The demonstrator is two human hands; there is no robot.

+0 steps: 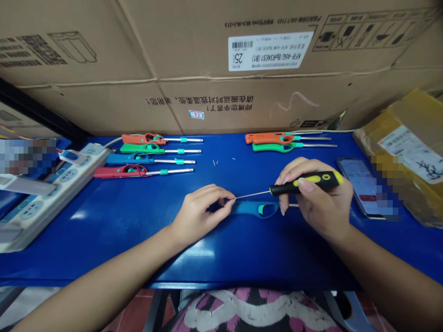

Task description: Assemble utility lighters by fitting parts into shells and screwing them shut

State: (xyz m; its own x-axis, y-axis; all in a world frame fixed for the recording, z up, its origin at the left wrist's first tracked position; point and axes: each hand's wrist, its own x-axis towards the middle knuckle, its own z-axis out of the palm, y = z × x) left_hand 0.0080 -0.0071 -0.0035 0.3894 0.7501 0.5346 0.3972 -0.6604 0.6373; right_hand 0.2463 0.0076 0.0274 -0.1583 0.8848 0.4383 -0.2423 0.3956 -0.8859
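My right hand is wrapped round the black-and-yellow handle of a screwdriver, its thin shaft pointing left. The shaft's tip meets the fingertips of my left hand, where thumb and forefinger are pinched together. Whatever is in that pinch is too small to make out. Just below the shaft lies a blue lighter with a long nozzle and a teal trigger, flat on the table. My left hand covers its left end, and my right fingers partly hide its metal tube.
At the back left lie long lighters in orange, green, blue and red. Another orange lighter and green lighter lie back right. Small white bits, a phone, a power strip and cardboard surround them.
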